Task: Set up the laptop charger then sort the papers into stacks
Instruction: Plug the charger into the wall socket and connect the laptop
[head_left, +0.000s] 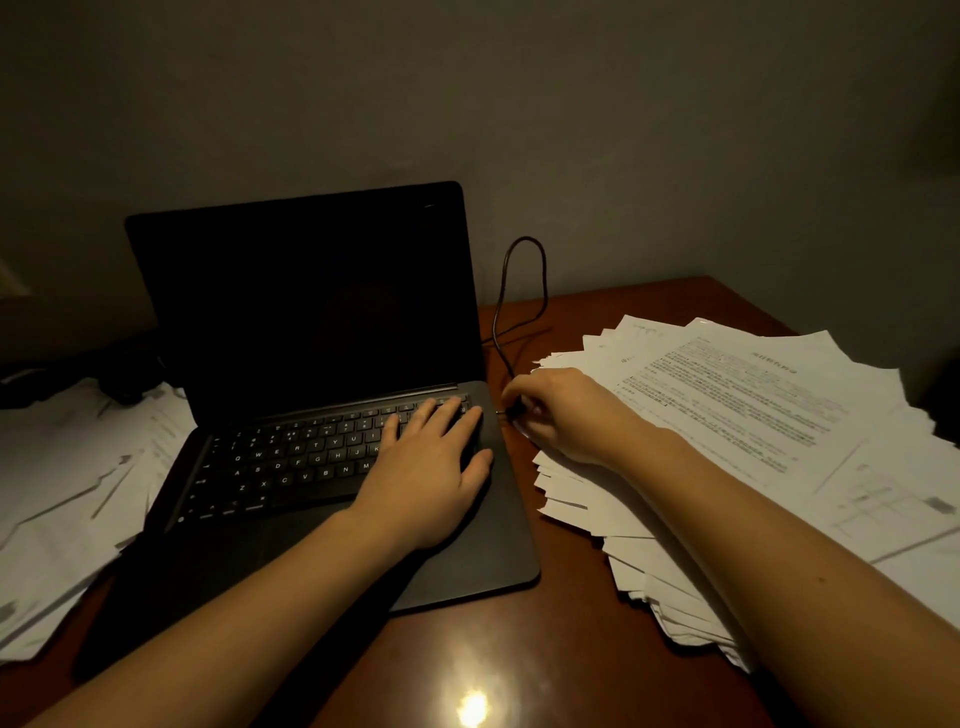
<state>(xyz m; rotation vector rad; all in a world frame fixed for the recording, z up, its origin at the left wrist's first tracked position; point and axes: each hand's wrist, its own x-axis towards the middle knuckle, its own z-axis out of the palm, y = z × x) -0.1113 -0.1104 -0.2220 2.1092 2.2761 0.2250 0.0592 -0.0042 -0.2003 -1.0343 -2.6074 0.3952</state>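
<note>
An open black laptop (291, 322) with a dark screen stands on the brown desk (561, 649). My left hand (426, 467) lies flat on the right part of its keyboard, fingers straight. My right hand (561, 410) pinches the plug of the black charger cable (519, 291) right at the laptop's right edge. From there the cable loops up behind the laptop. A thick fanned pile of printed papers (769, 415) lies to the right, under my right forearm. More loose papers (67, 493) lie to the left of the laptop.
A grey wall rises close behind the desk. Dark objects (124, 374) sit at the back left, beyond the left papers. A bright lamp reflection (472, 706) shines on the bare wood near the front edge.
</note>
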